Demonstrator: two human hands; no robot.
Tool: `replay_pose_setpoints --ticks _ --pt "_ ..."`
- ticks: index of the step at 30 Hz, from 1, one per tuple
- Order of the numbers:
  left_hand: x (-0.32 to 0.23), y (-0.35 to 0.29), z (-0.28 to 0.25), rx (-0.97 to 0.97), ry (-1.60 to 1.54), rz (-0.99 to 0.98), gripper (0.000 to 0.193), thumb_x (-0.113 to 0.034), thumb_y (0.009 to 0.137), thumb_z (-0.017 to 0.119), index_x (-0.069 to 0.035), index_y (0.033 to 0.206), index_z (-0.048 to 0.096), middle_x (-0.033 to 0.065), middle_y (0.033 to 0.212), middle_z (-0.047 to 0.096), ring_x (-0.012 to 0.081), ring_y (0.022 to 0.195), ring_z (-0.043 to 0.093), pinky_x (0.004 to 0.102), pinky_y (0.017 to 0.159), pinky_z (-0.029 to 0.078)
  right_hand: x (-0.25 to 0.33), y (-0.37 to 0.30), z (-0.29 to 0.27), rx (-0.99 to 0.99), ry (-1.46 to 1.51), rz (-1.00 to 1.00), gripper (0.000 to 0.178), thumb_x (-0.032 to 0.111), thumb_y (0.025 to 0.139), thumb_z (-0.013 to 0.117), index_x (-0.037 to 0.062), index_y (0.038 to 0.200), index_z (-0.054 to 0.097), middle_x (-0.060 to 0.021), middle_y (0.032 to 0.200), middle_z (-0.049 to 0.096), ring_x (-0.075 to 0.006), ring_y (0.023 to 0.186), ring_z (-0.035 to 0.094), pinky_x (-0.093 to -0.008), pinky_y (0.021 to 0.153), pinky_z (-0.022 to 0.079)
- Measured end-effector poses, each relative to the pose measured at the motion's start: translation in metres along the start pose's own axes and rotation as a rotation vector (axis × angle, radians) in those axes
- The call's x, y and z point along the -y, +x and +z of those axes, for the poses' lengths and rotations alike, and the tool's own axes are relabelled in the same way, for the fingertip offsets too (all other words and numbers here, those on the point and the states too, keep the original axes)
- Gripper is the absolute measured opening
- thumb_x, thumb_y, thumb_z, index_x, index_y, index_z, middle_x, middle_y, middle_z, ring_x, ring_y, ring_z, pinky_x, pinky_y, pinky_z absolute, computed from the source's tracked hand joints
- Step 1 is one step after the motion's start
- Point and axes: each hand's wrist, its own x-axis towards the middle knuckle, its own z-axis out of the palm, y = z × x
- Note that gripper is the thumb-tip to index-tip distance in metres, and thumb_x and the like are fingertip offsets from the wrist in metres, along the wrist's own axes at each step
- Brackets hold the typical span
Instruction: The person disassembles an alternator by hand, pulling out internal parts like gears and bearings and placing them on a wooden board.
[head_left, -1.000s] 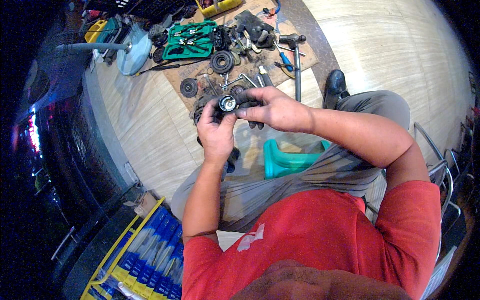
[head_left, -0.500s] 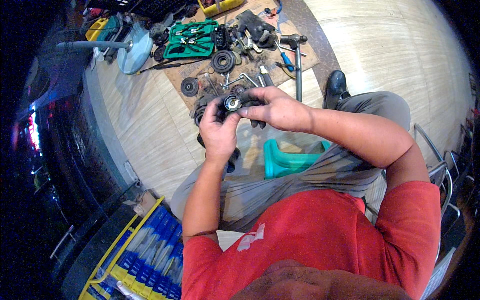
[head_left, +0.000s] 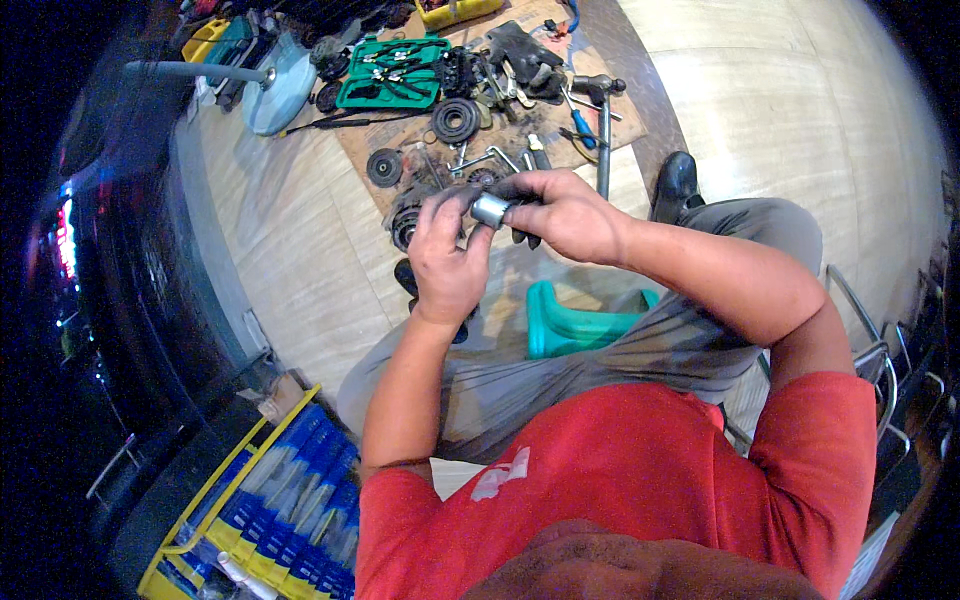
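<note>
A short silver metal cylinder [head_left: 490, 209] is held between my two hands, lying sideways so its smooth side shows. The right hand [head_left: 570, 215] pinches it at its right end with thumb and fingers. My left hand [head_left: 447, 258] has its thumb and fingers closed about the left end. Fingertips of both hands are blackened. Just beyond the left hand, partly covered by it, is a dark round machine part [head_left: 406, 226]. A small dark ribbed wheel [head_left: 482, 176] lies past the cylinder, beside an L-shaped wrench [head_left: 495, 158].
A cardboard sheet [head_left: 625, 125] carries a hammer [head_left: 604, 140], a blue-handled screwdriver [head_left: 582, 128], a black pulley [head_left: 456, 119], a smaller black disc [head_left: 384, 168] and an opened green tool case [head_left: 392, 92]. A green plastic stool [head_left: 570, 330] is between my legs. Blue-yellow packages [head_left: 290, 500] fill a yellow rack lower left.
The cylinder has been turned: its open round end faced up before, and now its silver side shows. Both hands have shifted slightly to the right.
</note>
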Motion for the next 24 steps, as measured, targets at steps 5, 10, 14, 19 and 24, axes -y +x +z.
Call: replay_pose_setpoints --ticks 5,10,14,19,24 --pt "0.000 -0.005 0.005 0.005 -0.028 -0.032 0.038 0.000 0.066 0.074 0.000 0.101 0.058 0.0162 0.094 0.061 0.0319 0.087 0.061 0.0374 0.077 0.049 -0.001 0.002 0.000 -0.074 0.002 -0.085 0.023 0.011 0.080 0.060 0.0000 0.099 0.065 -0.0087 0.071 0.062 -0.0140 0.065 0.056 -0.0307 0.061 0.047" --pt "0.001 -0.005 0.004 0.015 -0.046 0.006 0.039 0.000 0.067 0.073 0.001 0.101 0.057 0.0177 0.094 0.059 0.0355 0.086 0.059 0.0394 0.074 0.048 0.003 0.001 0.000 -0.105 -0.033 -0.071 0.021 0.008 0.079 0.060 -0.0012 0.097 0.065 -0.0076 0.071 0.062 -0.0127 0.066 0.055 -0.0302 0.060 0.046" --pt "-0.002 -0.003 0.002 0.018 -0.048 0.009 0.039 -0.001 0.067 0.073 0.001 0.102 0.058 0.0174 0.094 0.060 0.0352 0.086 0.060 0.0390 0.075 0.048 0.003 0.001 -0.001 -0.074 -0.005 -0.052 0.022 0.007 0.082 0.059 -0.0003 0.102 0.064 -0.0041 0.074 0.061 -0.0100 0.067 0.053 -0.0272 0.060 0.045" --pt "-0.001 -0.003 0.002 0.024 -0.040 0.001 0.039 -0.001 0.066 0.074 0.000 0.102 0.059 0.0169 0.094 0.061 0.0347 0.086 0.060 0.0388 0.075 0.049 0.008 0.000 -0.003 -0.022 0.016 0.010 0.024 0.005 0.085 0.057 0.0008 0.108 0.062 -0.0002 0.079 0.060 -0.0065 0.068 0.051 -0.0226 0.060 0.044" --pt "0.000 -0.003 0.002 0.006 -0.037 0.008 0.038 -0.001 0.067 0.075 0.000 0.101 0.061 0.0148 0.092 0.062 0.0304 0.084 0.062 0.0360 0.074 0.050 0.007 -0.001 -0.002 -0.037 0.022 0.030 0.022 0.008 0.084 0.059 0.0005 0.103 0.064 -0.0010 0.075 0.060 -0.0074 0.066 0.052 -0.0238 0.058 0.044"
